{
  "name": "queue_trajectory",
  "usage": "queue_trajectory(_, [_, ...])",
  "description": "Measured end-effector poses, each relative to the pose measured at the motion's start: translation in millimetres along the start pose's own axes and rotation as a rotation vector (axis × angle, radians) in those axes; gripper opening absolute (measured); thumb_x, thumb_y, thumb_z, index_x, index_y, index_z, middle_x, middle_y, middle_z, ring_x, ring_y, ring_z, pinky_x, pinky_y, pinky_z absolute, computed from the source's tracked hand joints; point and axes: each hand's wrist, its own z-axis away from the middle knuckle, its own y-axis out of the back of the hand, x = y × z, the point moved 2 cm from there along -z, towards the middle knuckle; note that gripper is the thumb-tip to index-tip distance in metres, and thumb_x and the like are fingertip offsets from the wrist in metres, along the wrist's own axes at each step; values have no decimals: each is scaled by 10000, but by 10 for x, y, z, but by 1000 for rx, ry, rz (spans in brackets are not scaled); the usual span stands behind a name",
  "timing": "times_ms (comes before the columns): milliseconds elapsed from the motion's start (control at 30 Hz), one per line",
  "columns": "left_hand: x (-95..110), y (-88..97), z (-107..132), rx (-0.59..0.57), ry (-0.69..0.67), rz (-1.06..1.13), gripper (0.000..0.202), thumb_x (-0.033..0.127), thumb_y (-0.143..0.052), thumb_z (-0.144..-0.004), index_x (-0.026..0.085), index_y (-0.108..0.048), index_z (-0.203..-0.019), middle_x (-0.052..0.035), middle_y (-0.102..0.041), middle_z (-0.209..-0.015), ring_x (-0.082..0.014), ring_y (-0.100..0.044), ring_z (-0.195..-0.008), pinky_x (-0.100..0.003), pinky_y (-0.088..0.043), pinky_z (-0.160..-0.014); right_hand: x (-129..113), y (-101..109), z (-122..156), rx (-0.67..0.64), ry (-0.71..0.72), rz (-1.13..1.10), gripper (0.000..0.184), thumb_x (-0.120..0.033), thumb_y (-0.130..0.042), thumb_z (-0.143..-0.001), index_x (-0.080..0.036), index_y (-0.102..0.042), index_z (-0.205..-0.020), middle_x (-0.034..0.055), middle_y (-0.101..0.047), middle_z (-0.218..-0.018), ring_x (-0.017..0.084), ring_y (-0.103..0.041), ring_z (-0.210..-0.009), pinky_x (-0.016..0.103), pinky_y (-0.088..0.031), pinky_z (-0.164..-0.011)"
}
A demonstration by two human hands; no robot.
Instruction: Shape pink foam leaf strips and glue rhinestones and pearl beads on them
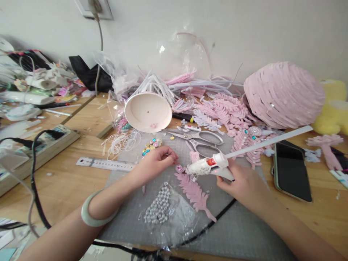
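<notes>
My right hand [241, 181] grips a white hot glue gun [198, 168], with a long glue stick [269, 141] jutting from its back. Its nozzle is at the upper end of a pink fuzzy leaf-shaped piece [193, 190], beside a round pink gem [178, 168]. Just above the gem is my left hand [159, 163], fingers curled and thumb and fingertips close together; whether something small is between them, I cannot make out. Behind this hand lies a pile of gold, turquoise and pink gems [152, 145]. A plastic bag of silver beads [159, 204] rests in front.
Scissors [198, 137] and a steel ruler [106, 164] lie on the grey cutting mat [231, 232]. A white bowl [148, 112], pink leaf pieces [223, 108] and a pink wrapped dome [284, 94] stand behind. A phone [292, 170] is right; a power strip [40, 156] left. A black cord [217, 221] crosses the mat.
</notes>
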Motion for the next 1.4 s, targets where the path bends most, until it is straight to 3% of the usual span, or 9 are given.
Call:
queue_trajectory(733, [-14,3,4,-11,-47,-80,222,389,-473,-774,189,-568,-756,-21,-676,-825,-205,-629,-825,-309,-484,-783,78,-22,54,-128,-89,-29,196,-283,-541,-722,-206,-613,-887,10,-677,-601,217,-644,-518,261,-360,-454])
queue_trajectory(1033, [13,17,3,30,-63,-123,210,359,-464,-780,178,-569,-758,-27,-670,-815,-205,-620,-811,-311,-467,-759,190,-5,34,-183,-362,-240,257,-356,-586,-699,-210,-557,-908,-9,-655,-631,178,-618,-532,239,-388,-474])
queue_trajectory(1200, [30,32,35,84,-188,-270,137,294,-465,-784,183,-542,-762,-26,-651,-813,-183,-603,-778,-283,-468,-708,365,-74,-26,-29,-503,-315,331,-434,-580,-708,-185,-555,-925,51,-663,-777,192,-614,-625,263,-421,-522])
queue_trajectory(1333, [114,-25,121,-16,-419,-534,92,198,-482,-768,183,-551,-826,-31,-637,-877,-173,-589,-832,-282,-448,-773,473,-166,-58,-44,-470,-277,285,-481,-530,-763,-198,-549,-730,30,-602,-708,183,-577,-628,272,-428,-547])
queue_trajectory(1400, [136,-63,154,-51,-492,-627,121,177,-493,-775,183,-565,-871,-37,-646,-924,-177,-591,-870,-290,-432,-808,493,-210,-46,-48,-427,-227,315,-500,-537,-770,-188,-576,-781,61,-623,-797,211,-596,-721,300,-452,-604])
